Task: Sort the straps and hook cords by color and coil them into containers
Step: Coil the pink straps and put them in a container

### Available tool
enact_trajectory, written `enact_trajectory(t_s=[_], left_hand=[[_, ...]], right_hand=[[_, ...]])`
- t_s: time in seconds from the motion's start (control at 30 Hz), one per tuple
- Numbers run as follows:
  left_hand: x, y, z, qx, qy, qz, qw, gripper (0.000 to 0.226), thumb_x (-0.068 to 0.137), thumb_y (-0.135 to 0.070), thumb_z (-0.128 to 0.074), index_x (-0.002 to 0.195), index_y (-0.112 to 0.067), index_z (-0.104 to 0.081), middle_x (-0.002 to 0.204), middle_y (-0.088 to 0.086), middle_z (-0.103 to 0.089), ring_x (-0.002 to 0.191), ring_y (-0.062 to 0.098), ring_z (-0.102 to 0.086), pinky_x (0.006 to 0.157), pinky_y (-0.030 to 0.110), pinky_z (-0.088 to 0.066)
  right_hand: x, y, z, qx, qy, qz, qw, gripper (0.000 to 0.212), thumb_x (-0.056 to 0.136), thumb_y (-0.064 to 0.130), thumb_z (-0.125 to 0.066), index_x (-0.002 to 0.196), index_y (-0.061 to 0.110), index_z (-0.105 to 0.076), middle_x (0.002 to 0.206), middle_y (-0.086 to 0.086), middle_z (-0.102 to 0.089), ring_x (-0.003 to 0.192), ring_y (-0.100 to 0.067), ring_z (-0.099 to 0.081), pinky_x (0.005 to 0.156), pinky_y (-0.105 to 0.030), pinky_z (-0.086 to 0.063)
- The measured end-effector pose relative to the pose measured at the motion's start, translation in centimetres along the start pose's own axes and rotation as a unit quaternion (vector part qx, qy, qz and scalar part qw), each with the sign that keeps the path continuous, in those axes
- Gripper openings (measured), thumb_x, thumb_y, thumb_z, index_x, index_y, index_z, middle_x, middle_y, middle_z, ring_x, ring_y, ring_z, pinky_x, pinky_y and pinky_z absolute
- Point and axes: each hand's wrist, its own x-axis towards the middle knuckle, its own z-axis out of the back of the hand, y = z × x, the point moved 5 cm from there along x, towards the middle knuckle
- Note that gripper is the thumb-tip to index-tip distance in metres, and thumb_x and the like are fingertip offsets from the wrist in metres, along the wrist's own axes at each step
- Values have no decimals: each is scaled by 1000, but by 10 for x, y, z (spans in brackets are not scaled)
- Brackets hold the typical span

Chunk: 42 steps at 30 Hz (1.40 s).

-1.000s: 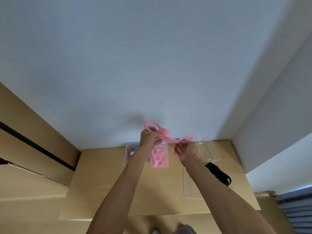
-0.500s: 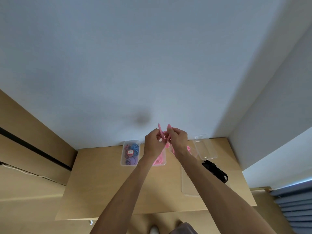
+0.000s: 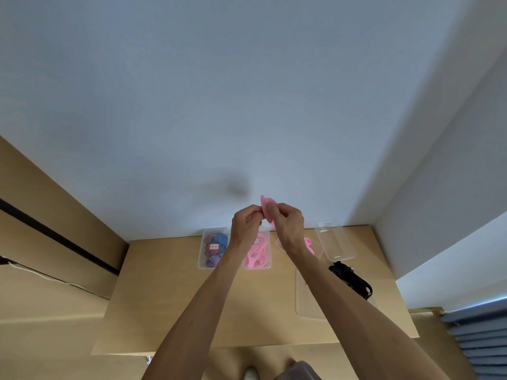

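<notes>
In the head view, both hands are meeting in the air above the far edge of the pale wooden worktop (image 3: 170, 297). The left hand (image 3: 245, 224) and the right hand (image 3: 288, 223) are each pinching the soft pink strap (image 3: 265, 208), which is showing as a small rolled wad between the fingertips, with both sets of fingers curled closed on it.

Below them, along the far edge, 3 clear plastic tubs are sitting: the clear tub of blue, red and purple cords (image 3: 212, 249), the clear tub of pink straps (image 3: 258, 256) just beside it, and the empty clear tub (image 3: 335, 242) near the far right corner. More pink material (image 3: 309, 244) is lying between the pink tub and the empty one. A black strap bundle (image 3: 352, 281) is resting near the right edge, beside a flat clear lid (image 3: 307, 300).

The step in hand appears to be coiling the pink strap. Doing it well probably means keeping each turn flat and tight, holding the loose end under a thumb, then lowering the coil into the tub of pink straps without letting it spring open.
</notes>
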Motion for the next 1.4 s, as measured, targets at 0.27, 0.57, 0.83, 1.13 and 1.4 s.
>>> enact_trajectory(t_s=[0.27, 0.57, 0.83, 1.13, 1.4], left_hand=[[-6, 13, 1, -66, -67, 69, 993, 14, 85, -23, -67, 75, -19, -75, 72, 4, -73, 71, 21, -73, 62, 30, -57], [-2, 23, -10, -166, -51, 211, 962, 7, 77, -7, -74, 73, -12, -77, 83, 17, -76, 77, 25, -74, 88, 46, -60], [-6, 9, -8, -208, -82, 256, 941, 28, 65, 10, -60, 68, -14, -75, 67, 4, -70, 61, 17, -63, 61, 27, -54], [-3, 14, 17, -248, -72, 262, 930, 31, 70, 2, -36, 83, -2, -64, 55, 0, -46, 50, 13, -39, 51, 22, -29], [-4, 30, 18, 10, -69, 245, 967, 17, 86, -9, -63, 102, -7, -68, 106, 9, -64, 92, 24, -57, 77, 30, -40]], right_hand=[[-2, 11, -4, -88, 41, 55, 994, 56, 91, 55, -58, 66, 8, -71, 62, -12, -67, 68, -27, -65, 68, -45, -54], [-1, 6, 0, -145, 29, 41, 988, 44, 97, 48, -58, 74, 14, -76, 63, 2, -71, 64, -14, -67, 65, -32, -55], [-9, 0, 9, -162, -76, 19, 984, 30, 100, 20, -50, 74, 7, -54, 68, -2, -56, 64, -20, -50, 62, -33, -37], [-3, -44, 34, 225, -52, -293, 928, 21, 103, 25, -33, 98, 11, -48, 85, -14, -77, 82, -32, -75, 76, -37, -54], [-5, -37, 32, 205, -68, -233, 948, 21, 101, 29, -43, 96, 10, -51, 86, -13, -77, 75, -28, -73, 69, -33, -55]])
